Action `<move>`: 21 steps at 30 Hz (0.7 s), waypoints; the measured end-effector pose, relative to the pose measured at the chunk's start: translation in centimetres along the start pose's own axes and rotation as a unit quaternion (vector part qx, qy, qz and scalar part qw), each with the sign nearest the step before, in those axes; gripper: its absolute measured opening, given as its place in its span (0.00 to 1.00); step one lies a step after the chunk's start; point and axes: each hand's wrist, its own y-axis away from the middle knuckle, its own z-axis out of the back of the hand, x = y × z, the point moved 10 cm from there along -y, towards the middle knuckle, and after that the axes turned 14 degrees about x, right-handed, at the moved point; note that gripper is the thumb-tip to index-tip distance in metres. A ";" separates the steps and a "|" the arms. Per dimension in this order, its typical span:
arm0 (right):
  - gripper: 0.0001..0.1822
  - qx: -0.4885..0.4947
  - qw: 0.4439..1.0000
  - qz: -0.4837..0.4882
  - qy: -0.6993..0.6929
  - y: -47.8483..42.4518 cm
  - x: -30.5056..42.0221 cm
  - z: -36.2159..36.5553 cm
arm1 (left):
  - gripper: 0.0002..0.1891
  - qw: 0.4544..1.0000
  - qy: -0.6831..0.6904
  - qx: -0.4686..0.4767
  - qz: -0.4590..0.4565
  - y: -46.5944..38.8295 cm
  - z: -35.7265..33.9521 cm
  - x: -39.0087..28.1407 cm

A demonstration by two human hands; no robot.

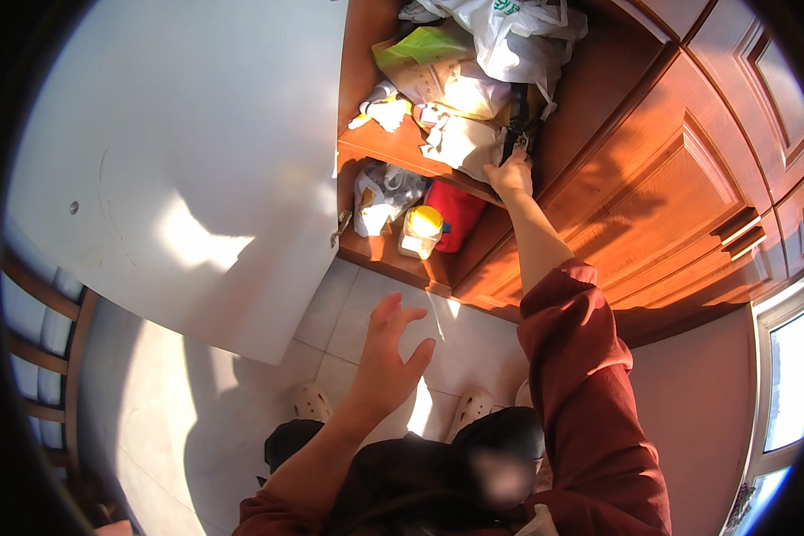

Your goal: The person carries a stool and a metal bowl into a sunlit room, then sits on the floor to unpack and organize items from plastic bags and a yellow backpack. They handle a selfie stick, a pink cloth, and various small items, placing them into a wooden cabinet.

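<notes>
My right hand (512, 175) reaches to the right end of the cabinet's upper shelf (368, 141). Its fingers and thumb close around the lower end of a long black object (519, 110), whose exact kind is unclear. Left of it lies a pale crumpled bag or cloth (465, 144). A tan and green bag (452, 74) and a white plastic bag (516, 37) are heaped behind. My left hand (392, 355) hangs over the tiled floor, fingers apart and holding nothing.
The lower shelf holds a yellow-lidded jar (421, 234), a red item (455, 211) and a plastic bag (382, 194). A white door panel (208, 167) stands open at left. Wooden cabinet doors (656, 194) flank the right. Light clogs (472, 409) show below.
</notes>
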 end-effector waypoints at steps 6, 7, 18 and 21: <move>0.28 0.006 0.987 0.033 -0.159 0.1 -1.9 1.9 | 0.19 1.000 0.012 -0.004 -0.013 -0.3 -0.8 0.3; 0.27 0.048 0.964 0.059 -0.254 0.9 -1.9 1.6 | 0.19 1.000 0.002 -0.009 -0.012 -0.4 -0.7 0.3; 0.20 0.285 0.862 0.141 -0.394 26.2 -10.3 -4.1 | 0.17 0.993 0.012 -0.115 -0.033 -0.5 1.5 1.2; 0.20 0.352 0.879 0.226 -0.230 28.5 -10.4 -5.9 | 0.17 0.990 0.022 -0.137 -0.027 -0.1 2.8 1.7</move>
